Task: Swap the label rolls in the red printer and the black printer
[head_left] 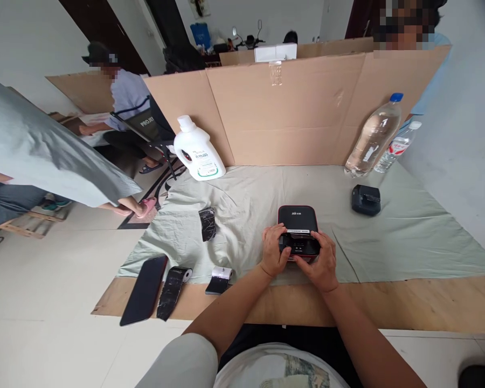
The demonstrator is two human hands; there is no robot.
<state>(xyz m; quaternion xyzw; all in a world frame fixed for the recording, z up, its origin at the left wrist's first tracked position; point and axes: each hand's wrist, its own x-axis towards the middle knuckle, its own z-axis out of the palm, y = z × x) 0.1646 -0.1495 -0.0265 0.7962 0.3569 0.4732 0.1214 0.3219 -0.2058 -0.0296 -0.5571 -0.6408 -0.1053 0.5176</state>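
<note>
A small black printer with red trim (298,216) lies on the cloth in front of me, with a thin white strip across its middle. My left hand (274,250) grips its left side, thumb at the near edge. On the opposite side, my right hand (322,263) holds it with fingers on the top and the thumb near the front edge. To the left are a paper roll with a black tail (173,291), another small roll (222,273) with a dark end, and a loose black crinkled piece (208,224).
A dark tablet (144,291) overhangs the table's front-left edge. A white jug (202,153) stands against the cardboard screen (283,113). Two water bottles (375,137) and a black boxy device (366,200) are at the right. People sit and stand beyond.
</note>
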